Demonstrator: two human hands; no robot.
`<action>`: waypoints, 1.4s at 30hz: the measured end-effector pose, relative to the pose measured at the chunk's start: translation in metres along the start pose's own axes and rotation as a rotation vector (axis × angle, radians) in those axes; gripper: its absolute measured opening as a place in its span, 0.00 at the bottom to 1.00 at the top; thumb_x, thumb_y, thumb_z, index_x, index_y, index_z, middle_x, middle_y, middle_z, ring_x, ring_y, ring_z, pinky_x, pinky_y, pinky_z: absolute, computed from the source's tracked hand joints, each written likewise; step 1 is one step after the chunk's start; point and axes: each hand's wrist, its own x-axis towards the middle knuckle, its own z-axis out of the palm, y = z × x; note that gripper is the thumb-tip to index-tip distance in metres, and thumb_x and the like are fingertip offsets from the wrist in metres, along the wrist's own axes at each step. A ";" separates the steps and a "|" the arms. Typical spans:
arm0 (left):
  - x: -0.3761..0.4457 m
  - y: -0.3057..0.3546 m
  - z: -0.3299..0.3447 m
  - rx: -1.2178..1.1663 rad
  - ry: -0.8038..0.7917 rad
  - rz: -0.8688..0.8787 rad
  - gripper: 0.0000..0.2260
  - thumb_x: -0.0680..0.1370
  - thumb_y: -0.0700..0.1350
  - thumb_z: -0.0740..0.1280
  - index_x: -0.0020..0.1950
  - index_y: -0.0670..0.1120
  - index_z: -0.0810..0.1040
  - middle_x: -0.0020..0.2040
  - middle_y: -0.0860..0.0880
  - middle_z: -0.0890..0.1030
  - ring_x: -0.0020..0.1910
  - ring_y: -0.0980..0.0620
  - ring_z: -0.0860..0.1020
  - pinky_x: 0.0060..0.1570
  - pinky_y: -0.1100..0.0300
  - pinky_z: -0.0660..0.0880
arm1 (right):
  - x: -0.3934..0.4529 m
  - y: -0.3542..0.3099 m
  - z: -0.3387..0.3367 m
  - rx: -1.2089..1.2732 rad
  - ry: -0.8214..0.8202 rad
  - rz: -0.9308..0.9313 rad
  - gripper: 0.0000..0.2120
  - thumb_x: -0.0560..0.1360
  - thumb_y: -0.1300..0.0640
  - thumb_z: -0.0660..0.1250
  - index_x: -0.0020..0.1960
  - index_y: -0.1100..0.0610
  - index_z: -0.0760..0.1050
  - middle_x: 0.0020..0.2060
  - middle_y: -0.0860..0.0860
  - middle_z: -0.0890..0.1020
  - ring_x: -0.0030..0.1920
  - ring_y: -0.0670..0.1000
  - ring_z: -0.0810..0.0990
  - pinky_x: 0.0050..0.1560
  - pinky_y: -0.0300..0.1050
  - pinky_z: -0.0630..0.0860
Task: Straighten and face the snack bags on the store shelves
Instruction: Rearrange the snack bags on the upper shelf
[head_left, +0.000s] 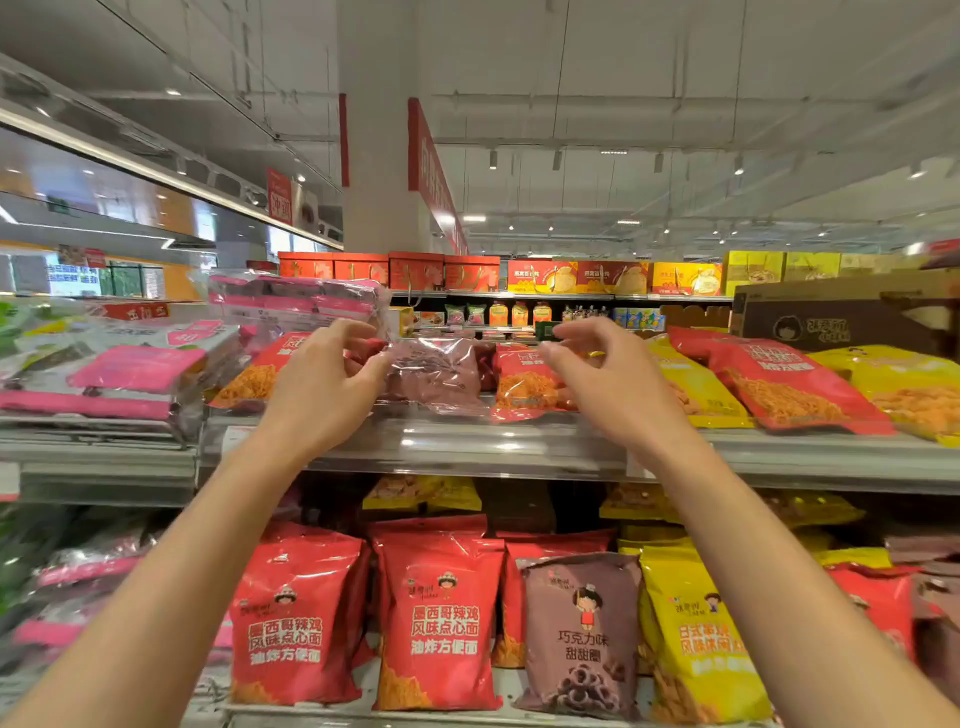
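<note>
Both forearms reach up to the top shelf (519, 447). Left hand (324, 382) pinches the edge of the brown bag (436, 371), which lies flat between red bags (524, 384). Right hand (608, 374) hovers just beside, fingers curled, holding nothing. Tugged one-sided, the slick bag could skew or drag its neighbours over the shelf lip.

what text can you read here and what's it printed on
"墨西哥辣鸡风味点心面" and "油炸方便面": red bag standing on the lower shelf, and the red bag left of it.
"巧克力味甜甜圈": brown bag on the lower shelf.
Yellow bag on the lower shelf: too blurred to read.
Red hanging signs, cardboard box, top-shelf bags, far gift boxes: too small or blurred.
</note>
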 end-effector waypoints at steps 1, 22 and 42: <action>0.006 -0.002 0.000 0.044 -0.041 -0.018 0.18 0.82 0.54 0.66 0.68 0.47 0.76 0.60 0.49 0.82 0.53 0.52 0.80 0.56 0.51 0.76 | 0.010 -0.004 0.007 -0.030 -0.031 0.006 0.18 0.78 0.43 0.68 0.65 0.50 0.75 0.55 0.43 0.80 0.54 0.47 0.82 0.58 0.53 0.81; 0.015 -0.006 -0.004 0.008 -0.052 0.010 0.15 0.82 0.54 0.67 0.62 0.46 0.83 0.53 0.52 0.85 0.50 0.53 0.82 0.54 0.57 0.76 | 0.049 -0.025 0.068 -0.327 -0.227 -0.013 0.16 0.80 0.46 0.65 0.47 0.57 0.84 0.45 0.53 0.86 0.46 0.52 0.83 0.52 0.54 0.81; -0.042 0.038 0.014 -0.504 -0.049 0.030 0.13 0.82 0.54 0.67 0.66 0.58 0.78 0.59 0.61 0.82 0.58 0.63 0.80 0.58 0.58 0.78 | -0.006 -0.006 0.010 0.435 -0.048 0.138 0.33 0.72 0.51 0.78 0.72 0.53 0.70 0.56 0.47 0.86 0.53 0.48 0.86 0.57 0.54 0.83</action>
